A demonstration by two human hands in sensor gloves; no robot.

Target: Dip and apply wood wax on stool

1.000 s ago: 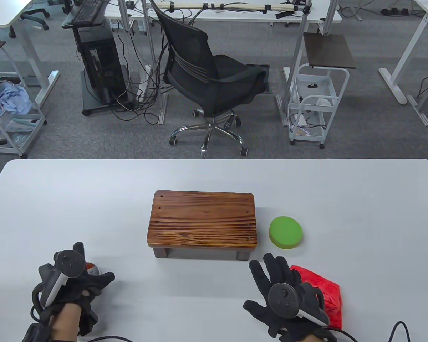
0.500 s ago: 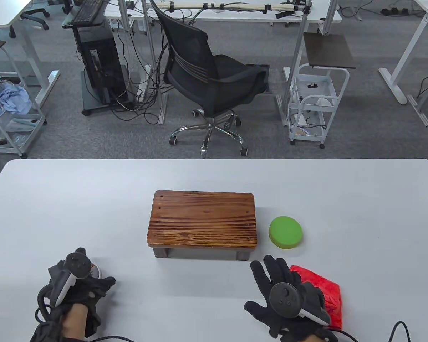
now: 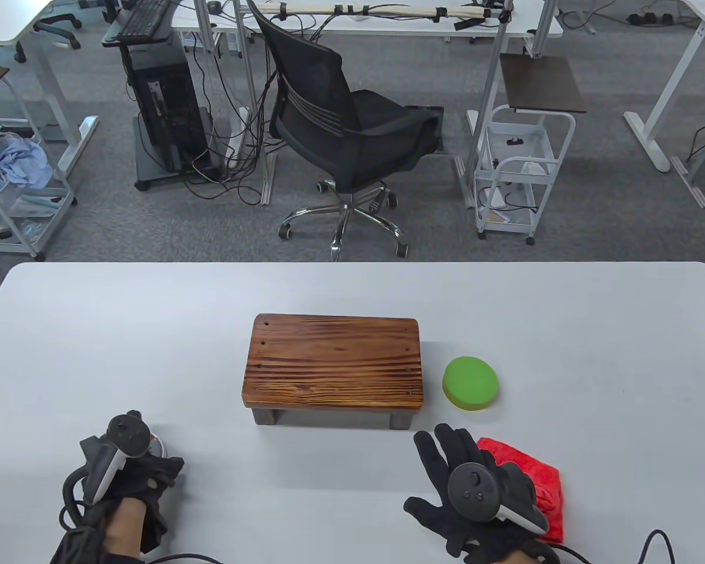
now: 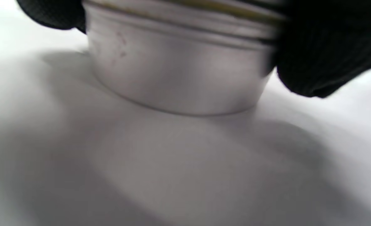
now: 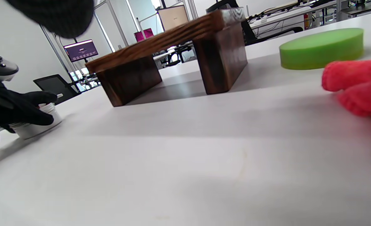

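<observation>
While the left hand (image 3: 132, 479) grips the small metal wax tin (image 4: 179, 62) at the near left of the bench (image 3: 153, 329), the right hand (image 3: 476, 499) rests with fingers (image 3: 429, 455) spread beside the red cloth (image 3: 540, 476), near the wooden stool (image 3: 333, 363) and green sponge (image 3: 470, 383).

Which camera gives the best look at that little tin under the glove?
The left wrist view: the tin fills it, silver wall standing on the table. The table view shows only a sliver beside the left hand; the right wrist view shows it small and far off.
</observation>
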